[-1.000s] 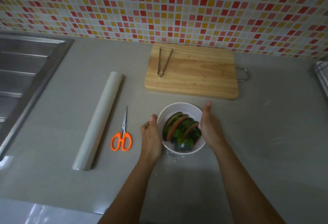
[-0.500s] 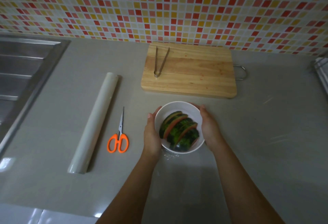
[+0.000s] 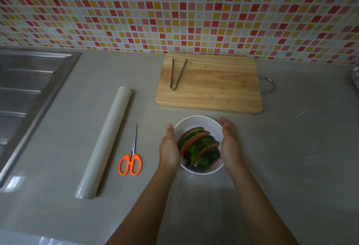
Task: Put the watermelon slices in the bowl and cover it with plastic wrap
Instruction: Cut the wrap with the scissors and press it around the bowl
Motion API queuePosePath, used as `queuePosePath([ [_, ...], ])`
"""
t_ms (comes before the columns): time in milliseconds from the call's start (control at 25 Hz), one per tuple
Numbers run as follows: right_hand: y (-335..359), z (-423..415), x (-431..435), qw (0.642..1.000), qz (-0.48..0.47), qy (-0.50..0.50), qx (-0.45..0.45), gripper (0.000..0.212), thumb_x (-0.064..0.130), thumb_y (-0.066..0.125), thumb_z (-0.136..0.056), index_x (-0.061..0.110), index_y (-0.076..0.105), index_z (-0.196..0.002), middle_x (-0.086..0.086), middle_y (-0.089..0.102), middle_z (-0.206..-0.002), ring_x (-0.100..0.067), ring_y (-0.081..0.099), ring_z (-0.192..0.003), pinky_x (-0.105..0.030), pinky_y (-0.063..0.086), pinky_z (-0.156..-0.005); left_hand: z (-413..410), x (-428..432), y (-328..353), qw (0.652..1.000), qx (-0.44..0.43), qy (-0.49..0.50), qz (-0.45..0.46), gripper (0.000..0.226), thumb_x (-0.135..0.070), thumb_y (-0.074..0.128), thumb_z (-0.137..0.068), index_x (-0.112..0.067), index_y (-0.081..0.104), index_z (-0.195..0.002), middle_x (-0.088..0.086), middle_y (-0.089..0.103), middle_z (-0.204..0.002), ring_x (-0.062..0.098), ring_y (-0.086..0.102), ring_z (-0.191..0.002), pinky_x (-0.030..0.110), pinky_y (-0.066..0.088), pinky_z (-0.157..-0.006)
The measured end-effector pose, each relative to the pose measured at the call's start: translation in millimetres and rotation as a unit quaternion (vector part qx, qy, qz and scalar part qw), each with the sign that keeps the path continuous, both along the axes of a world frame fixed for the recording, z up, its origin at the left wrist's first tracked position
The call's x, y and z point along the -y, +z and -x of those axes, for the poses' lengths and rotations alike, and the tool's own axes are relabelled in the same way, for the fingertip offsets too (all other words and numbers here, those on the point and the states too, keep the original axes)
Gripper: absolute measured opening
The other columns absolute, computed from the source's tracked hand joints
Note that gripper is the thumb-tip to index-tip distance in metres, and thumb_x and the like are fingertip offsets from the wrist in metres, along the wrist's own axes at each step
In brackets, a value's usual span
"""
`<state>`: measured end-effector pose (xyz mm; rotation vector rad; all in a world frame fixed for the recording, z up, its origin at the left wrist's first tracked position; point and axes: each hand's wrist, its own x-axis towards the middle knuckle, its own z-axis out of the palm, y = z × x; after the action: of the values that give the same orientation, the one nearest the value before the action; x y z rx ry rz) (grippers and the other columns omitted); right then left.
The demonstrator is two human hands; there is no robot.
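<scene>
A white bowl [image 3: 198, 122] stands on the grey counter just in front of the cutting board. Several watermelon slices [image 3: 200, 147] stand on edge inside it, green rind up. A crinkled bit of clear plastic wrap [image 3: 185, 174] glints at the bowl's near foot; I cannot tell how much of the top it covers. My left hand [image 3: 169, 149] lies flat against the bowl's left side. My right hand [image 3: 229, 145] presses its right side, fingers straight and pointing away from me. The bowl is clasped between both palms.
A plastic wrap roll [image 3: 108, 140] lies diagonally to the left, with orange-handled scissors [image 3: 131, 161] beside it. Metal tongs [image 3: 176, 73] rest on the wooden cutting board [image 3: 213, 85] behind the bowl. A steel sink [image 3: 25, 93] fills the far left. A tiled wall runs behind.
Both hands stayed at the bowl's sides. Half a second ago the fingers curled round the rim; now they lie straighter along it. The bowl has not shifted.
</scene>
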<state>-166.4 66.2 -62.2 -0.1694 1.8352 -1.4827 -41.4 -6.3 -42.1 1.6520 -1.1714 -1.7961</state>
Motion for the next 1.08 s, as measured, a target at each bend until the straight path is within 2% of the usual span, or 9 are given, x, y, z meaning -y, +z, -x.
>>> queuePosePath([
  [200, -0.2, 2.3, 1.3, 0.998, 0.008, -0.039, 0.058, 0.035, 0.041, 0.031, -0.095, 0.041, 0.043, -0.128, -0.001, 0.051, -0.125, -0.021, 0.054, -0.107, -0.037, 0.048, -0.083, 5.7, 1.9, 6.2, 0.993, 0.088, -0.025, 0.078, 0.059, -0.057, 0.024, -0.094, -0.017, 0.059, -0.122, 0.013, 0.062, -0.114, 0.027, 0.057, -0.103, 0.044, 0.044, -0.097],
  [400, 3.1, -10.0, 2.9, 0.997, 0.005, -0.058, -0.046, 0.037, 0.038, 0.027, -0.096, 0.035, 0.039, -0.131, -0.002, 0.049, -0.133, -0.020, 0.051, -0.115, -0.042, 0.046, -0.095, -0.2, 8.2, 4.0, 0.962, 0.234, -0.039, 0.138, 0.066, -0.055, 0.022, -0.095, -0.007, 0.055, -0.124, 0.019, 0.051, -0.128, 0.034, 0.039, -0.123, 0.048, 0.029, -0.103],
  [520, 4.2, -12.2, 1.1, 0.996, -0.015, -0.069, -0.051, 0.040, 0.038, 0.026, -0.097, 0.025, 0.040, -0.132, -0.009, 0.051, -0.132, -0.025, 0.053, -0.116, -0.045, 0.044, -0.101, -11.3, 18.6, 6.4, 0.985, 0.115, -0.058, 0.113, 0.069, -0.060, 0.009, -0.094, -0.021, 0.061, -0.120, 0.014, 0.057, -0.123, 0.031, 0.049, -0.119, 0.047, 0.033, -0.107],
  [600, 7.9, -12.0, -3.7, 0.996, 0.031, -0.081, -0.007, 0.038, 0.037, 0.026, -0.098, 0.022, 0.047, -0.125, -0.007, 0.056, -0.124, -0.016, 0.059, -0.104, -0.027, 0.050, -0.090, -26.2, 23.0, 12.4, 0.995, 0.034, -0.015, 0.096, 0.072, -0.061, 0.007, -0.094, -0.023, 0.065, -0.109, 0.004, 0.066, -0.106, 0.023, 0.059, -0.104, 0.042, 0.045, -0.094],
  [680, 13.4, -5.5, -9.9, 0.996, 0.051, -0.051, -0.045, 0.028, 0.032, 0.028, -0.098, 0.026, 0.049, -0.115, 0.003, 0.054, -0.123, -0.002, 0.056, -0.106, -0.012, 0.043, -0.086, -39.9, 19.6, 15.4, 0.991, 0.037, -0.033, 0.125, 0.072, -0.064, 0.007, -0.092, -0.032, 0.072, -0.092, -0.006, 0.070, -0.093, 0.014, 0.061, -0.091, 0.029, 0.043, -0.076],
  [800, 28.8, -0.5, -14.9, 0.998, 0.041, 0.026, -0.040, 0.040, 0.059, 0.025, -0.089, 0.039, 0.058, -0.099, 0.009, 0.063, -0.110, -0.013, 0.058, -0.107, -0.033, 0.044, -0.093, -46.6, 4.8, 21.2, 0.980, 0.060, -0.121, 0.146, 0.069, -0.067, 0.005, -0.087, -0.051, 0.070, -0.071, -0.021, 0.070, -0.082, -0.004, 0.061, -0.085, 0.021, 0.038, -0.071],
  [880, 40.7, -1.2, -20.3, 0.997, 0.026, 0.056, -0.048, 0.049, 0.065, 0.019, -0.086, 0.047, 0.065, -0.089, 0.017, 0.070, -0.094, -0.011, 0.064, -0.096, -0.035, 0.050, -0.085, -41.6, 10.5, 26.1, 0.976, 0.048, -0.157, 0.144, 0.068, -0.066, 0.005, -0.090, -0.049, 0.069, -0.076, -0.022, 0.069, -0.085, -0.005, 0.060, -0.090, 0.022, 0.039, -0.074],
  [1000, 45.1, -13.6, -33.6, 0.999, 0.014, 0.027, -0.016, 0.052, 0.064, 0.016, -0.085, 0.046, 0.065, -0.086, 0.017, 0.072, -0.076, -0.006, 0.069, -0.072, -0.024, 0.053, -0.056, -18.9, 38.7, 30.3, 0.948, 0.029, -0.269, 0.169, 0.069, -0.063, 0.005, -0.092, -0.039, 0.069, -0.099, -0.012, 0.070, -0.101, 0.004, 0.061, -0.100, 0.027, 0.043, -0.087],
  [1080, 37.3, -22.7, -41.8, 0.998, -0.049, 0.025, 0.020, 0.057, 0.065, 0.010, -0.086, 0.036, 0.058, -0.097, 0.008, 0.070, -0.083, -0.012, 0.066, -0.076, -0.028, 0.051, -0.062, 1.5, 61.5, 34.7, 0.919, 0.059, -0.317, 0.228, 0.073, -0.056, 0.003, -0.096, -0.025, 0.066, -0.118, 0.005, 0.064, -0.125, 0.021, 0.054, -0.120, 0.036, 0.033, -0.106],
])
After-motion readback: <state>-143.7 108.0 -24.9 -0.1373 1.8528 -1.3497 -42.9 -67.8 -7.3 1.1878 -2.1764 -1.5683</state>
